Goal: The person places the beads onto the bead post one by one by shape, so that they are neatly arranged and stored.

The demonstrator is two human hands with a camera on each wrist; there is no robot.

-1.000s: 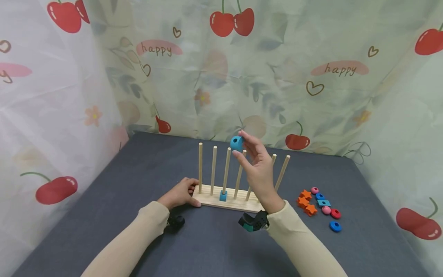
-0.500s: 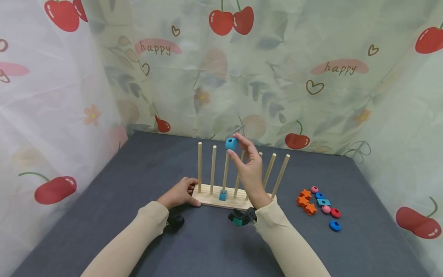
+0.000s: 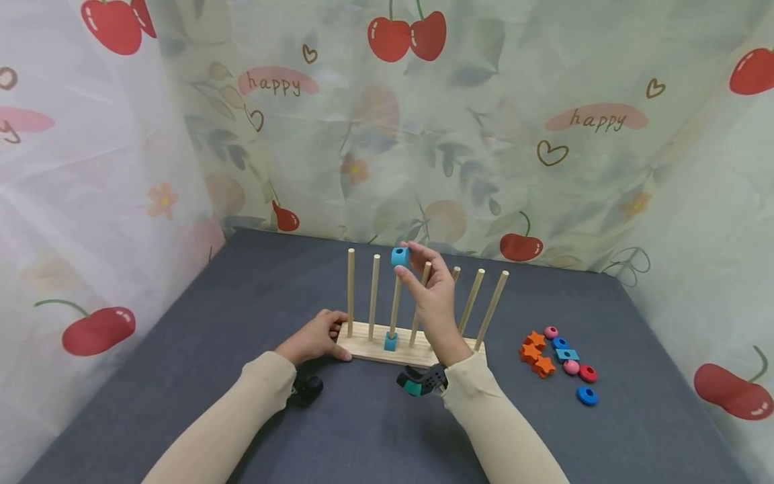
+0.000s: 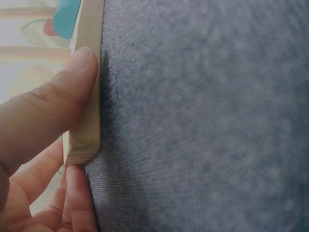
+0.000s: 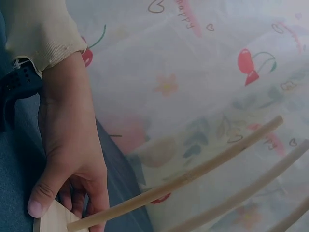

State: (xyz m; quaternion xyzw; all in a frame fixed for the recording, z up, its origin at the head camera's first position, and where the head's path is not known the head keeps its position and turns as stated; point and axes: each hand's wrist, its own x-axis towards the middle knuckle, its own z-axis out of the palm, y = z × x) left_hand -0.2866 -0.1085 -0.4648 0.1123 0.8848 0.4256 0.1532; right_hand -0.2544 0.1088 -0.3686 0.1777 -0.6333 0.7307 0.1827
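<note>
A wooden pegboard (image 3: 363,346) with several upright pegs stands on the table. My left hand (image 3: 314,338) grips its left end, the thumb (image 4: 72,92) along the front edge and the fingers round behind. One blue bead (image 3: 391,341) sits at the foot of the third peg from the left. Between thumb and fingertips my right hand (image 3: 437,299) pinches a second blue bead (image 3: 400,257), its hole showing, right at the top of that same peg. The right hand covers part of the pegs behind it. In the right wrist view the left hand (image 5: 75,159) shows at the board's end.
Right of the board lie several loose beads: orange stars (image 3: 531,353), pink balls (image 3: 571,367), a red ring (image 3: 588,373), blue rings (image 3: 587,395) and a light blue rectangular bead (image 3: 566,355). A printed curtain (image 3: 459,134) surrounds the dark table (image 3: 387,430).
My right hand has moved left and slightly down with the blue bead, from right of the third peg to its top. The left hand has kept its grip on the board.
</note>
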